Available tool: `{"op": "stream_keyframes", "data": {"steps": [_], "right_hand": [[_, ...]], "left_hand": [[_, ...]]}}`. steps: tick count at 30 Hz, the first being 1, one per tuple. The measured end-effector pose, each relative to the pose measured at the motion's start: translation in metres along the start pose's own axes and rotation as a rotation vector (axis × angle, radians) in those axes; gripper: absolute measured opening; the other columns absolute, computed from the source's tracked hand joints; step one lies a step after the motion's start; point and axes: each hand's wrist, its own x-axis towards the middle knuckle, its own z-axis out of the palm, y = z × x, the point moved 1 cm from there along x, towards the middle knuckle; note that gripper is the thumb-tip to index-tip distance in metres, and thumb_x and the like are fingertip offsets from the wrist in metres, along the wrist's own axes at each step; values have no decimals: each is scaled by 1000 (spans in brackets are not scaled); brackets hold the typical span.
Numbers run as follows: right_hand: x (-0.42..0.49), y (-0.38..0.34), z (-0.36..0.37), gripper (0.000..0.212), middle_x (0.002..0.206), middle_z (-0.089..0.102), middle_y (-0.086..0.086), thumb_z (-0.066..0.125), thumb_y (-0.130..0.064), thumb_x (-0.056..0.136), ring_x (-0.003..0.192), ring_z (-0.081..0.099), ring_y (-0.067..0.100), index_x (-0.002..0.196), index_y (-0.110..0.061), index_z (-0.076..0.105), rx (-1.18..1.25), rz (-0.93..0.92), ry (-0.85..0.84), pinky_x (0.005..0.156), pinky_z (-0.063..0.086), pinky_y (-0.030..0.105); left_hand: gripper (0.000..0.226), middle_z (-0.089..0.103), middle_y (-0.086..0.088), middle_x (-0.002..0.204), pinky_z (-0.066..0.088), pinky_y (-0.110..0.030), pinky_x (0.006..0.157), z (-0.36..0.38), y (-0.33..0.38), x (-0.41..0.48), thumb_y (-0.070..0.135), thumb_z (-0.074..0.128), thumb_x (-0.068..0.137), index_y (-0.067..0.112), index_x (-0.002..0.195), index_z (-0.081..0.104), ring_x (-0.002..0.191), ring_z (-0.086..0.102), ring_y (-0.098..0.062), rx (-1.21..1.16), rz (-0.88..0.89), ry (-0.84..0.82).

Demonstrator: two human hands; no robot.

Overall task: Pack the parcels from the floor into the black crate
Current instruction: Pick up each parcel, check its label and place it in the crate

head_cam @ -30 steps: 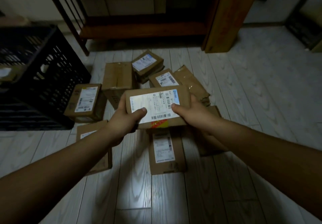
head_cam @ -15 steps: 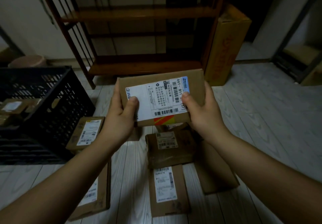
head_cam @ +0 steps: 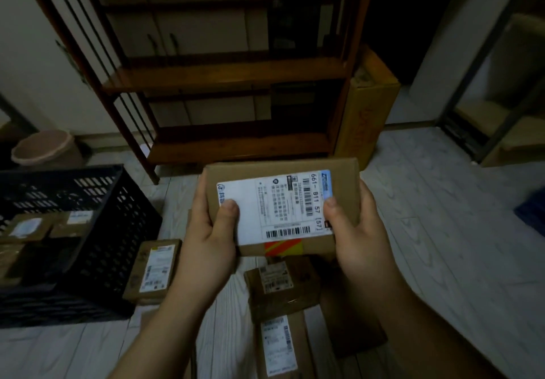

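I hold a flat cardboard parcel [head_cam: 283, 207] with a white shipping label and an orange sticker up in front of me. My left hand [head_cam: 206, 240] grips its left end, thumb on the label. My right hand [head_cam: 356, 231] grips its right end, thumb on the label's edge. The black crate [head_cam: 97, 231] stands on the floor at the left, with a few parcels [head_cam: 44, 228] inside. More parcels lie on the floor below my hands: one beside the crate [head_cam: 154, 269], a crumpled one [head_cam: 280, 284], and a long one [head_cam: 278, 346] nearest me.
A dark wooden shelf unit [head_cam: 230, 74] stands against the far wall. A tall cardboard box [head_cam: 365, 107] leans beside it at the right. A pink bin [head_cam: 44, 148] sits behind the crate. Pale wood-plank floor [head_cam: 442, 231] stretches to the right.
Both hands have lifted the parcel off the floor pile and hold it higher and closer; the view has tilted up, showing more of the shelf and the crate's inside.
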Motion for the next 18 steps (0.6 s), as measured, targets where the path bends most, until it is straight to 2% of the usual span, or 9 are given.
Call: {"op": "stream_keyframes", "data": {"steps": [3, 6, 10, 12, 14, 16, 18], "right_hand": [[-11, -90, 2, 41, 106, 66, -13, 52, -26, 93, 85, 67, -3, 127, -45, 41, -17, 15, 12, 61, 53, 14], [-25, -163, 10, 45, 111, 65, -11, 52, -27, 93, 91, 68, 3, 135, -41, 40, -26, 27, -14, 67, 56, 21], [-65, -313, 23, 42, 105, 64, -18, 50, -30, 95, 89, 66, 2, 135, -40, 40, -68, 89, 10, 74, 55, 26], [-87, -369, 27, 44, 105, 62, -19, 49, -31, 96, 90, 64, 1, 138, -39, 38, -62, 108, 1, 71, 51, 22], [-105, -412, 30, 43, 109, 64, -15, 52, -30, 95, 93, 65, 2, 134, -42, 39, -78, 118, -62, 71, 52, 21], [-126, -437, 36, 44, 116, 63, -10, 58, -26, 92, 99, 64, 5, 125, -48, 39, -110, 136, -148, 78, 54, 26], [-143, -455, 45, 54, 126, 56, -5, 63, -28, 88, 106, 61, 12, 126, -53, 36, -156, 140, -212, 88, 53, 35]], "left_hand": [[53, 61, 14, 117, 55, -27, 84, -28, 88, -3, 34, 43, 96, 50, 141, 22, 98, 64, 0, 23, -23, -29], [50, 60, 12, 120, 53, -35, 88, -51, 166, -16, 35, 42, 95, 53, 138, 24, 102, 63, -5, 59, -65, -38], [48, 58, 8, 128, 51, -36, 91, -105, 310, -39, 40, 42, 95, 52, 139, 26, 109, 61, -11, 86, -138, -60], [51, 56, 9, 130, 49, -19, 83, -129, 363, -56, 39, 43, 96, 45, 143, 25, 109, 58, -7, 95, -145, -49], [52, 57, 12, 126, 43, -4, 68, -148, 409, -73, 37, 43, 96, 42, 144, 24, 99, 59, 3, 115, -160, -38], [50, 59, 16, 117, 43, -2, 58, -169, 439, -98, 34, 45, 96, 46, 141, 25, 84, 58, 13, 119, -166, -8], [52, 59, 23, 102, 45, -3, 52, -190, 461, -122, 28, 50, 95, 49, 136, 25, 72, 60, 15, 73, -188, 24]]}}
